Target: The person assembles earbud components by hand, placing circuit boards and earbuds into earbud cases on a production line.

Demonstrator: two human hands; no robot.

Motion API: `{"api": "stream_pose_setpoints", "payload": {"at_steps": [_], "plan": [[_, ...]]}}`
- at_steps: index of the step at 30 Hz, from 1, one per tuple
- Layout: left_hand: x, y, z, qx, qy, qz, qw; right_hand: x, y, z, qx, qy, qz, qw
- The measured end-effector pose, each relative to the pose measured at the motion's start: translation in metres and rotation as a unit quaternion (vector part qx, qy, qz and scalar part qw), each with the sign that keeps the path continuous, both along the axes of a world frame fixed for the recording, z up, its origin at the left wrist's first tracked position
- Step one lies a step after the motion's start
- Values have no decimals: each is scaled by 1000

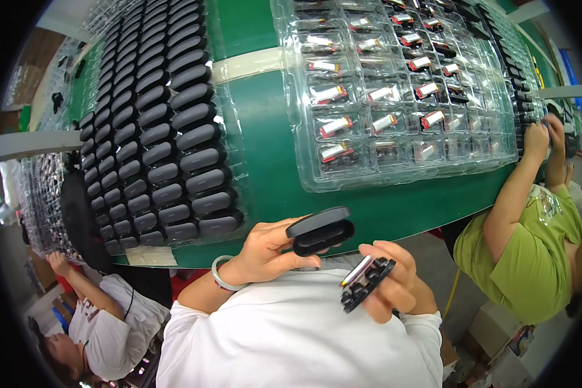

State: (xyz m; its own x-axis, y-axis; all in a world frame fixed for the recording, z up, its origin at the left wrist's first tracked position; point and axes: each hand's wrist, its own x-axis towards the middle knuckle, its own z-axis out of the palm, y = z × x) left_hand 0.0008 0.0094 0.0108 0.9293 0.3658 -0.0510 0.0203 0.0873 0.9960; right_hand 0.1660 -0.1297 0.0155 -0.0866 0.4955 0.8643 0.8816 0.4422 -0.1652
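Note:
My left hand (268, 253), with a pale bangle at the wrist, grips a black oval earbud charging case (319, 231). Its lid is raised and the hollow inside shows dark. Close by on the right, my right hand (393, 279) pinches a black inner tray (368, 284) by its edge. A small silver battery (356, 271) with a yellow end lies along that tray. The tray is tilted and apart from the case. Both hands are above the table's near edge, in front of my white shirt.
Rows of closed black cases (204, 181) fill a clear tray on the left of the green table (265, 161). Stacked clear blister trays (394, 174) at the right hold silver and red batteries. Co-workers sit on both sides; one in a green shirt (524, 258) reaches toward the right end.

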Motion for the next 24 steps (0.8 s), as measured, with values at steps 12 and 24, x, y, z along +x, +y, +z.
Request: {"api": "stream_pose_setpoints", "payload": {"at_steps": [12, 24], "plan": [[7, -1, 9, -413, -37, -65, 908, -10, 35, -25, 108, 81, 153, 979], [14, 5, 6, -439, -39, -105, 891, -13, 56, -11, 120, 93, 158, 976]]}}
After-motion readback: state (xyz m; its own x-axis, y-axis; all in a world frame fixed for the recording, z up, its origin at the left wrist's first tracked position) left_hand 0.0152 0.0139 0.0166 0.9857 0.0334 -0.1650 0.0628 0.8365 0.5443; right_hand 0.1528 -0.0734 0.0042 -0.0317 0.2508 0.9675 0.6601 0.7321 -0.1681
